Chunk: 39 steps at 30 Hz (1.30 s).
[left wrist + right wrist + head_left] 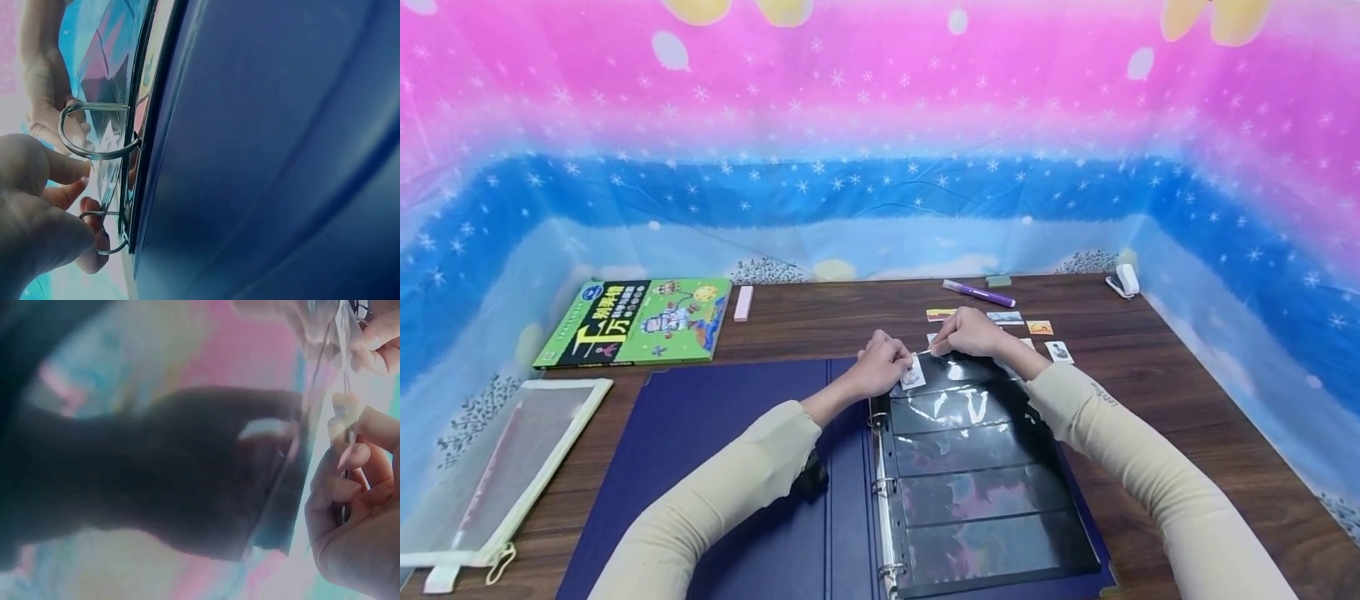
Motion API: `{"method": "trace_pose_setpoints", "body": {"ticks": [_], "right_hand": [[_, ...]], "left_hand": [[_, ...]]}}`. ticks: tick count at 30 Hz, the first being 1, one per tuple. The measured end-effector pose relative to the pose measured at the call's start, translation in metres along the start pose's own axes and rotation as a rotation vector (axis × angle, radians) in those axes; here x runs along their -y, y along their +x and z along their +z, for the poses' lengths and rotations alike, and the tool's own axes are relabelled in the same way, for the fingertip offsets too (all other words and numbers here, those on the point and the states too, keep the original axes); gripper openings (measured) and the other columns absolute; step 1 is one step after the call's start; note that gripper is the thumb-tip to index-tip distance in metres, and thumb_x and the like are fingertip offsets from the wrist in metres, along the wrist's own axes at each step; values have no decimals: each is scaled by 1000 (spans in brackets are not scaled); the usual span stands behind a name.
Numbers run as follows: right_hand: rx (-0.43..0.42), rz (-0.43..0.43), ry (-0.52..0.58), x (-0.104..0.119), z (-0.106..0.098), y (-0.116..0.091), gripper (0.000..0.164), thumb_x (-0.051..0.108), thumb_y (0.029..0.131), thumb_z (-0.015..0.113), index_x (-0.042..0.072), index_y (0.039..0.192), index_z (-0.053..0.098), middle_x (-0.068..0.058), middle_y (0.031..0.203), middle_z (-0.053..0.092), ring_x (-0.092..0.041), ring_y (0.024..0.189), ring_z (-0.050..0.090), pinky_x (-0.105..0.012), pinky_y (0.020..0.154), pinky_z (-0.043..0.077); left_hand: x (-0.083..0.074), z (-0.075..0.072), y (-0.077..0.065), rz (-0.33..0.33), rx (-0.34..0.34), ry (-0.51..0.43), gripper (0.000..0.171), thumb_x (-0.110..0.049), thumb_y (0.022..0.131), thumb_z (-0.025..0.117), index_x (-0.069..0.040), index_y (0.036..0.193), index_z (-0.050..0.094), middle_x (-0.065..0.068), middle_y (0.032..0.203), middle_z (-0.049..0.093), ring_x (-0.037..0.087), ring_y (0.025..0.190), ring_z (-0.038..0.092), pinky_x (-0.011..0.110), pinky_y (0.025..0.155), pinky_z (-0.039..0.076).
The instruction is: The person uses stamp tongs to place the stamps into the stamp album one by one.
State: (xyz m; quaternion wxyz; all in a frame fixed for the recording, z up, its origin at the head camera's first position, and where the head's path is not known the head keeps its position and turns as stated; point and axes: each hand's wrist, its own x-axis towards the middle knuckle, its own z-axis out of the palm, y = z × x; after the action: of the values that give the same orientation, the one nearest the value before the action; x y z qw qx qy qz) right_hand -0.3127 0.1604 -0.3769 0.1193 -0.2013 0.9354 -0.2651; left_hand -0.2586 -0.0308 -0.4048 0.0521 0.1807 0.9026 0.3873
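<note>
An open navy ring binder [752,442] lies on the table, with a black page [977,450] of clear strip pockets on its rings. At the page's top inner corner, my left hand [880,367] pinches a small pale stamp [913,375] with a dark picture. My right hand [972,333] pinches the page's top edge just to the right. In the left wrist view, the left thumb and fingers [53,206] are beside the metal rings [94,153]. The right wrist view has the right fingers [340,494] curled at the glossy page edge.
More small stamps [1060,352] lie beyond the binder, near a purple marker [979,292]. A white stapler [1123,282] stands at the back right. On the left are a green book [677,321], a pink-and-white eraser [743,303] and a mesh zip pouch [535,450].
</note>
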Motion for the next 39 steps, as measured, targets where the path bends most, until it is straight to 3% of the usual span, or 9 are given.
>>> {"method": "trace_pose_setpoints", "body": {"ticks": [5,8,17,25,32,39], "right_hand": [[51,-56,4,-3,-3,2,14,18,76,73,10,86,77,-4,83,71,-9,70,56,-23,63,43],[68,-59,34,-4,-4,3,14,16,74,74,7,85,76,-1,74,67,-7,63,47,-22,58,38],[108,-65,48,-6,-5,4,14,13,74,74,4,85,76,2,67,64,-7,64,44,-21,59,36],[129,-91,-10,-10,-8,6,15,16,75,73,7,86,76,0,69,63,-8,63,44,-22,61,36],[177,-96,16,-16,-8,9,13,14,77,72,5,86,76,-2,74,67,-8,65,47,-22,60,40],[169,-101,-28,-19,-5,11,14,16,76,73,7,86,76,-7,88,70,-7,76,46,-19,67,40]], "left_hand": [[-1,2,1,2,-6,18,15,-13,89,51,-4,84,63,9,100,48,24,100,44,38,82,28],[0,3,1,7,-2,23,16,-13,90,51,-4,85,62,9,101,48,24,101,44,38,82,27],[-2,5,0,0,-6,40,16,-14,91,49,-5,88,62,10,102,48,26,102,44,41,84,27],[-2,9,1,10,-29,84,16,-14,91,48,-6,88,62,9,98,51,27,98,45,39,81,27],[-3,11,0,0,-37,108,16,-12,91,47,-6,88,61,9,97,51,26,96,45,39,82,27],[-4,11,-1,-9,-41,135,14,-12,90,48,-6,88,61,10,97,52,27,95,45,39,82,29]]}}
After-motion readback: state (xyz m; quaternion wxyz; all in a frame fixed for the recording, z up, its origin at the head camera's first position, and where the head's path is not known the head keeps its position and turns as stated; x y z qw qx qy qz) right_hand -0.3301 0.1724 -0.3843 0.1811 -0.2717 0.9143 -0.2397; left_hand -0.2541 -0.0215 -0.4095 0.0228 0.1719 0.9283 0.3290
